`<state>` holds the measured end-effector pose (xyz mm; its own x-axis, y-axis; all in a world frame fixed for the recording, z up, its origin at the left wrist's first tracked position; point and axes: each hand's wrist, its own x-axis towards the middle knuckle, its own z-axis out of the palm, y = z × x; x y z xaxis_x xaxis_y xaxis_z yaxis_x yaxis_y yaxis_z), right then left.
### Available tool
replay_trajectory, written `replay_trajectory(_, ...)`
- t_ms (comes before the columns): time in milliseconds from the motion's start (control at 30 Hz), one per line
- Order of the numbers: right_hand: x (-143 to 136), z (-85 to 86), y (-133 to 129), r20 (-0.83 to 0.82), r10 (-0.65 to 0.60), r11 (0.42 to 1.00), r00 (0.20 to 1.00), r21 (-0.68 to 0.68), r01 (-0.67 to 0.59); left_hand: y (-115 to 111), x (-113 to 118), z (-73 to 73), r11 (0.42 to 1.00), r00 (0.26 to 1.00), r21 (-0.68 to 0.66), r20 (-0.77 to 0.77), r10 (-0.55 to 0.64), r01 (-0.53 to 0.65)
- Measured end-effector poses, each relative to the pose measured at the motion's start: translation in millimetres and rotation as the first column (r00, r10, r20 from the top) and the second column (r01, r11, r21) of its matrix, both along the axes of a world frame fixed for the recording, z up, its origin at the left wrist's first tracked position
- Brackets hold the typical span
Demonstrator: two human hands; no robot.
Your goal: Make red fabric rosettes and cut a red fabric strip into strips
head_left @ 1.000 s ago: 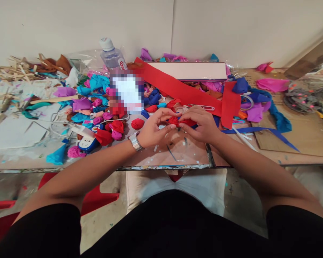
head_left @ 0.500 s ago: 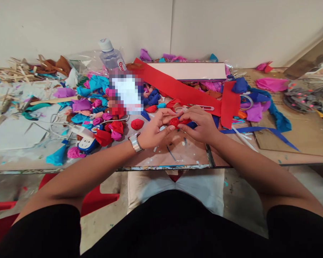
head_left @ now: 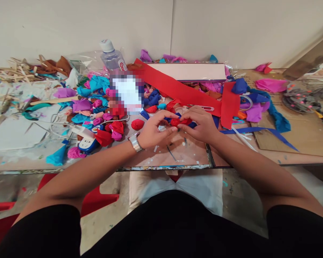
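Between my two hands, just above the table, is a red crepe-paper rose (head_left: pixel 174 122). My left hand (head_left: pixel 156 129), with a metal watch (head_left: pixel 135 142) on its wrist, pinches the rose from the left with thumb and fingertips. From the other side my right hand (head_left: pixel 200 124) closes its fingers and thumb on the rose and a red paper tail. Long strips of red crepe paper (head_left: pixel 174 84) lie behind the hands. A white-and-red box cutter (head_left: pixel 204 108) rests just beyond my right hand. Left of my left hand sits a finished-looking red paper bud (head_left: pixel 137 124).
A water bottle (head_left: pixel 113 59) stands behind a heap of coloured paper flowers. A power strip (head_left: pixel 88 144) with cables lies at left. Cardboard (head_left: pixel 298 139) and a blue paper strip (head_left: pixel 263 130) are at right. A white box (head_left: pixel 188 71) sits along the wall.
The fingers of my left hand have shifted slightly around the rose, and its thumb and index now form a rounder arch. My right hand stays nearly in place.
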<state>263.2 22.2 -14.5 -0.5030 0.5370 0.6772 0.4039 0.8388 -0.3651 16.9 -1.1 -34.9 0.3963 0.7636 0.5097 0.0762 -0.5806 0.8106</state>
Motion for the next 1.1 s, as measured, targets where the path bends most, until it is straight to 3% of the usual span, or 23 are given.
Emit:
replay_trajectory(400,0.3,7.7,-4.8,-0.032,0.023,1.0,0.999,0.0,-0.023,3.4,2.2,-2.8,0.995,0.992,-0.071,0.098,0.079,-0.072)
replay_trajectory(867,0.5,5.2,-4.4,-0.053,0.031,0.999,0.998,-0.021,-0.033,3.1,4.9,-2.8,0.987,0.989,-0.144,0.142,-0.043,0.064)
replay_trajectory(1100,0.9,4.0,-3.5,0.014,0.158,0.987,0.987,0.006,-0.158,1.1,4.6,-2.7,0.973,0.983,-0.197,0.16,-0.086,0.117)
